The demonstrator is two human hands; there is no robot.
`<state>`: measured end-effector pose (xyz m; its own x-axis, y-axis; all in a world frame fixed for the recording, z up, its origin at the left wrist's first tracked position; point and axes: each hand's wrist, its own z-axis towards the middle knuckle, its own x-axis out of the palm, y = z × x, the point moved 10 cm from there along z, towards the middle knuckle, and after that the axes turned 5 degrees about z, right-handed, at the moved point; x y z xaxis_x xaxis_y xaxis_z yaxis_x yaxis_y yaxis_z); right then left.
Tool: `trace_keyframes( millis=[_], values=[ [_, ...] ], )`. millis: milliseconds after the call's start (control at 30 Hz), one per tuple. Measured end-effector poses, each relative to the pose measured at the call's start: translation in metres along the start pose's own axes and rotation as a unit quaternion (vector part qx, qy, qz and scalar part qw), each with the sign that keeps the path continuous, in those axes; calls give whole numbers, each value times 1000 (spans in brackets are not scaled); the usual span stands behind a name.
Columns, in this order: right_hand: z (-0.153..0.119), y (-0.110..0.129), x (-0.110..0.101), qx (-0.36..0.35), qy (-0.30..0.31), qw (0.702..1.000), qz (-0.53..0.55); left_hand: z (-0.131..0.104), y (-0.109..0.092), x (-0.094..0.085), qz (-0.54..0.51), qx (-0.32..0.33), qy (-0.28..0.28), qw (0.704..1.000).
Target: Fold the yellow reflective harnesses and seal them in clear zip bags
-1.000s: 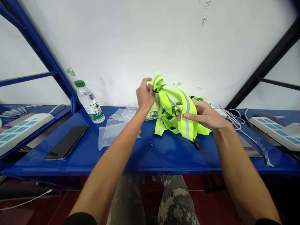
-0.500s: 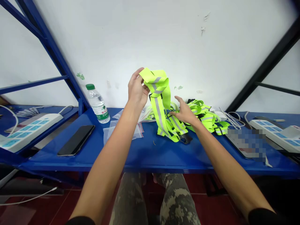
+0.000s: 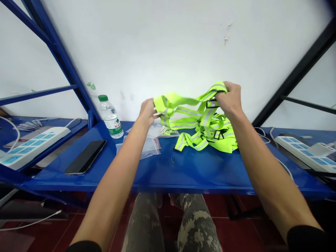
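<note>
A neon-yellow reflective strap harness (image 3: pixel 187 112) with grey stripes stretches between my two hands above the blue table. My left hand (image 3: pixel 148 111) grips its left end, fingers closed on the webbing. On the other side, my right hand (image 3: pixel 230 98) is closed round the upper right straps, close to a black buckle (image 3: pixel 212 103). Lower straps hang down to a heap of similar reflective straps (image 3: pixel 223 140) on the tabletop; where one ends and the other begins I cannot tell. Clear zip bags (image 3: pixel 149 147) lie under and beside my left forearm.
A water bottle (image 3: pixel 110 117) with a green cap stands at the back left. In front of it lies a black phone (image 3: pixel 86 157). Power strips (image 3: pixel 34 143) rest at the left, with another power strip (image 3: pixel 306 150) at the right. The blue table (image 3: pixel 183 178) backs onto a white wall.
My right hand has risen and moved right, now gripping straps it was only reaching among before. My left hand has lowered slightly left. The harness, earlier hanging, is now spread sideways.
</note>
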<state>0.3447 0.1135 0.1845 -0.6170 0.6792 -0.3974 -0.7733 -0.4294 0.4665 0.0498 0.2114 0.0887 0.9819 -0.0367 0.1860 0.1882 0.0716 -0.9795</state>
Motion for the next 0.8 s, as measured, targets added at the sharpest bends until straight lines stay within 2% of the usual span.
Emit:
trace_keyframes(
  millis=[67, 100, 133, 200, 267, 333, 400, 467, 533, 567, 633, 700, 733, 767, 800],
  values=[
    [-12, 6, 10, 50, 37, 998, -6, -13, 22, 19, 50, -40, 54, 996],
    [-19, 8, 17, 75, 54, 996, -15, -22, 28, 33, 85, -30, 101, 991],
    [-24, 10, 22, 93, 66, 993, -28, -32, 32, 50, 132, -2, 157, 979],
    [-32, 12, 33, 119, 91, 987, -54, -53, 39, 80, 244, 77, 254, 933],
    [-36, 10, 42, 135, 132, 980, -70, -65, 41, 97, 335, 160, 283, 884],
    [-36, 5, 43, 144, 163, 973, -78, -63, 37, 99, 367, 208, 262, 868],
    [-33, -3, 33, 147, 164, 973, -74, -53, 31, 91, 326, 197, 243, 892],
    [-32, -13, 20, 167, 158, 973, -30, -42, 30, 81, 231, 136, 251, 930],
    [-38, -24, 15, 216, 177, 958, 73, -37, 29, 74, 125, 69, 264, 954],
    [-43, -28, 17, 242, 198, 940, 136, -37, 27, 71, 78, 47, 266, 960],
    [-55, -29, 26, 280, 253, 892, 249, -39, 22, 69, 4, 18, 273, 962],
    [-67, -28, 36, 298, 307, 849, 310, -46, 21, 74, -53, -14, 296, 954],
    [-71, -29, 39, 304, 322, 839, 316, -50, 21, 78, -78, -34, 314, 946],
    [-73, -34, 41, 310, 322, 842, 301, -53, 22, 84, -99, -53, 333, 936],
    [-73, -41, 39, 313, 308, 859, 265, -56, 21, 89, -118, -66, 347, 928]
  ],
)
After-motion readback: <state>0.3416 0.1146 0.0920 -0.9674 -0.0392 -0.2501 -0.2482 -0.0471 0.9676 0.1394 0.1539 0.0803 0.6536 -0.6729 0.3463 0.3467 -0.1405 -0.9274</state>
